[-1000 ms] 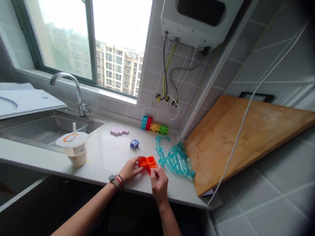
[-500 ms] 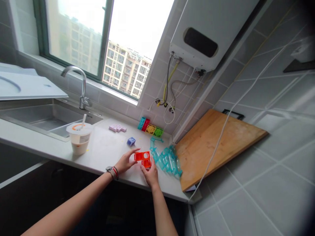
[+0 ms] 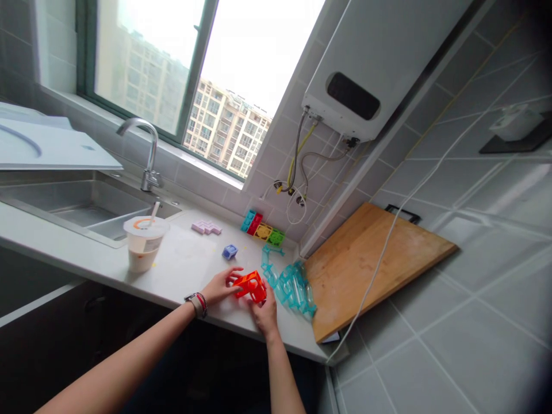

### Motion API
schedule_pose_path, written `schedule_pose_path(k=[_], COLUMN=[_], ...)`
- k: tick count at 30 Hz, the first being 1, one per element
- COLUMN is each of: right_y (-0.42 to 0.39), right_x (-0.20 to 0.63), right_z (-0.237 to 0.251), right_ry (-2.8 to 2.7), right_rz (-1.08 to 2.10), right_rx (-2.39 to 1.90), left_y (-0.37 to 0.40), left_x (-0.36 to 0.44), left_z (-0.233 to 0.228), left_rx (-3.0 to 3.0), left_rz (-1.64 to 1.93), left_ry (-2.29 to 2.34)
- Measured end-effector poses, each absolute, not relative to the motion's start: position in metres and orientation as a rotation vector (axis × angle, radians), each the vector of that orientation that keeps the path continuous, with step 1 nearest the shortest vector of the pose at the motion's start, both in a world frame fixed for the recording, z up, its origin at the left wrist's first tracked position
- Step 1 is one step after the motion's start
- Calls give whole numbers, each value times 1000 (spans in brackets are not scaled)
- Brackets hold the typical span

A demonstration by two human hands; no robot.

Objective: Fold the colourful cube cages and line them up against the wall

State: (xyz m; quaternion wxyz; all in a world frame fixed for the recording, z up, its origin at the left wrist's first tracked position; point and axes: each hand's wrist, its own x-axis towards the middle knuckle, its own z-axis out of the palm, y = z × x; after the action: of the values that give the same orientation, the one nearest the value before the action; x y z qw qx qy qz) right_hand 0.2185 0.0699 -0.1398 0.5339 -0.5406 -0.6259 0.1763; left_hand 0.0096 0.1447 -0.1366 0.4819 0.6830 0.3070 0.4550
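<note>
An orange-red plastic block piece [image 3: 254,286], made of joined hollow cubes, is held between both hands just above the white countertop. My left hand [image 3: 221,286] grips its left end, thumb and fingers closed on it. On the right side, my right hand [image 3: 265,310] holds the other end, its fingers partly hidden behind the piece. A small blue-violet cube block [image 3: 230,251] lies on the counter just beyond the left hand. To the right of the hands sits a pile of translucent teal plastic pieces [image 3: 295,287].
A lidded cup with a straw [image 3: 145,244] stands left, near the sink [image 3: 81,201] and faucet [image 3: 150,158]. Lilac zigzag blocks [image 3: 206,227] and a row of coloured blocks [image 3: 262,229] lie farther back. A wooden board [image 3: 371,259] leans at right, a white cable [image 3: 383,247] crossing it.
The orange-red piece has been turned in my hands, so its side now faces me more. Both hands still hold it. The camera view has shifted slightly.
</note>
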Motion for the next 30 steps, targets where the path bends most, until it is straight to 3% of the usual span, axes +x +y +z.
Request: schedule_pose_path(k=[30], right_y=[69], right_x=[224], right_z=[-141], right_ry=[-1197], right_rz=[583], right_rx=[-1334], left_y=[141], left_x=[11], left_z=[-142], left_rx=[1826], left_rz=[1088], left_ry=[822])
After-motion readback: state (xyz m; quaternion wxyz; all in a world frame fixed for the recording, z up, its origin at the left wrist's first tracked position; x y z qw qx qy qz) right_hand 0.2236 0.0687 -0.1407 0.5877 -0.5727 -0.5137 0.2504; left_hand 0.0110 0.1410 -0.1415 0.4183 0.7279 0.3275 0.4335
